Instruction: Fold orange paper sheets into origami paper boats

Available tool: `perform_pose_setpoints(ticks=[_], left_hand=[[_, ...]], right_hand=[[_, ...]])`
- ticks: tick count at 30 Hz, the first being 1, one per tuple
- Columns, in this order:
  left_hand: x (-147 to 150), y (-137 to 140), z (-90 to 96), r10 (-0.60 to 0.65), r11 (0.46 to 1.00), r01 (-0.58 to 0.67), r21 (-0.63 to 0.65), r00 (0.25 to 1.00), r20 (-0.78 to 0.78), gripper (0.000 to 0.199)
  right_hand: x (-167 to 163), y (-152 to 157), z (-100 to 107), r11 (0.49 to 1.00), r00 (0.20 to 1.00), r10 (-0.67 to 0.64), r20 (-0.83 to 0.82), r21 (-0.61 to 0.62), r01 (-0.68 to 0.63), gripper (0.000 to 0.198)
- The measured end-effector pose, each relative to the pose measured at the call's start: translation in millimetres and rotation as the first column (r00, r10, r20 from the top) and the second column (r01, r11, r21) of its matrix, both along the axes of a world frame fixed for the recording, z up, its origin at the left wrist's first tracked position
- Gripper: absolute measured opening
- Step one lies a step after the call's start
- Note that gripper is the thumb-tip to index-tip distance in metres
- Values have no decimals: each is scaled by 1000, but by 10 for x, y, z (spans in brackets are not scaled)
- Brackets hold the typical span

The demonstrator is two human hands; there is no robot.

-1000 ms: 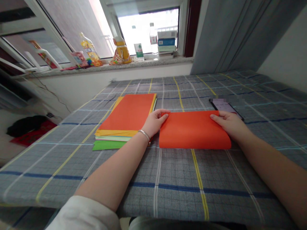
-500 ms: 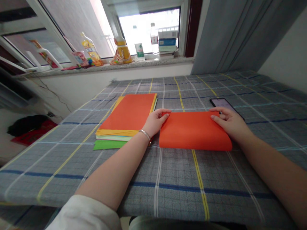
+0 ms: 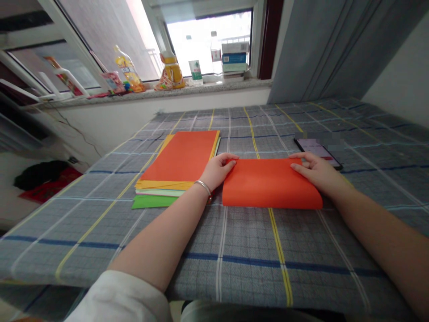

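Note:
A sheet of orange-red paper (image 3: 268,183) lies bent over on itself, its rounded fold facing me and its far edges brought together. My left hand (image 3: 219,169) pinches the far left corner between thumb and fingers; a silver bangle circles that wrist. At the far right corner, my right hand (image 3: 310,169) grips the same sheet, thumb on top. Left of the sheet is a stack of coloured paper (image 3: 181,154), orange on top with yellow, pale and green sheets beneath. My left forearm covers part of the stack's near right corner.
A phone (image 3: 317,150) with its screen lit lies just beyond my right hand. Checked grey cloth (image 3: 248,241) covers the surface. Behind, a windowsill (image 3: 187,91) holds bottles, a tube and stacked boxes (image 3: 234,58). A grey curtain (image 3: 321,53) hangs at the right.
My right hand has shifted slightly left with the far edge of the paper, uncovering more of the phone. The left hand keeps its place. The phone's screen content looks different.

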State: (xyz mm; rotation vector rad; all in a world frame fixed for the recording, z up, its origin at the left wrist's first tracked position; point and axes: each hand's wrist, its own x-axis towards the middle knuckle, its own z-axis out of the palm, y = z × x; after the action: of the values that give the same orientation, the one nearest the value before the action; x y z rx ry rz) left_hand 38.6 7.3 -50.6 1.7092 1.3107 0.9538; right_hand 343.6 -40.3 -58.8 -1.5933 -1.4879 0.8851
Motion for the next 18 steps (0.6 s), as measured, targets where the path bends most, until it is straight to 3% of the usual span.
perform_pose_setpoints(ticks=[7, 13, 18], left_hand=[[-14, -3, 25, -18, 997, 28, 76, 991, -135, 19], [-3, 149, 27, -11, 1000, 8, -23, 993, -116, 21], [51, 384, 59, 29, 999, -33, -30, 992, -125, 20]], right_hand=[[0, 45, 0, 999, 997, 45, 68, -20, -43, 42], [28, 255, -29, 991, 995, 93, -38, -93, -96, 36], [26, 521, 29, 994, 972, 85, 218, -84, -68, 33]])
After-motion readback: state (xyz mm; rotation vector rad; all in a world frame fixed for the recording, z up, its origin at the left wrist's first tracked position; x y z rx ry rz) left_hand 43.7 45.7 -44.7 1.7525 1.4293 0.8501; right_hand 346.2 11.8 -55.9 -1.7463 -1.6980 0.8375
